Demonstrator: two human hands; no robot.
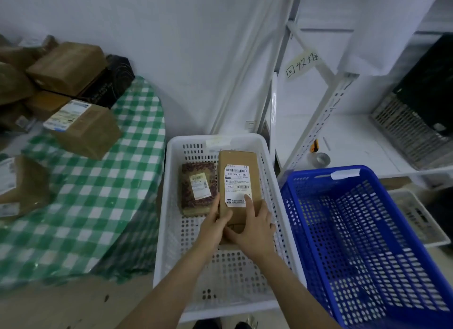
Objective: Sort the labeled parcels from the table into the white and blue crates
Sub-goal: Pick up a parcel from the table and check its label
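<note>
Gripping with my left hand [215, 227] and right hand [256, 228], brown labelled parcel [239, 179] inside white crate [232, 277], patterned parcel [196, 193] just left of it, blue crate [367, 235] at right.

Inside the white crate [171, 230], a long brown labelled parcel [239, 181] lies label-up, with a dark patterned parcel [196, 188] touching its left side. The blue crate [367, 255] stands just right of the white crate. Other cardboard parcels [85, 130] sit on the table [98, 206] to its left.

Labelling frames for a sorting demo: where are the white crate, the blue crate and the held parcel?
white crate [191, 138]: head view, far rim.
blue crate [304, 173]: head view, far rim.
held parcel [238, 158]: head view, bare cardboard above its label.
</note>
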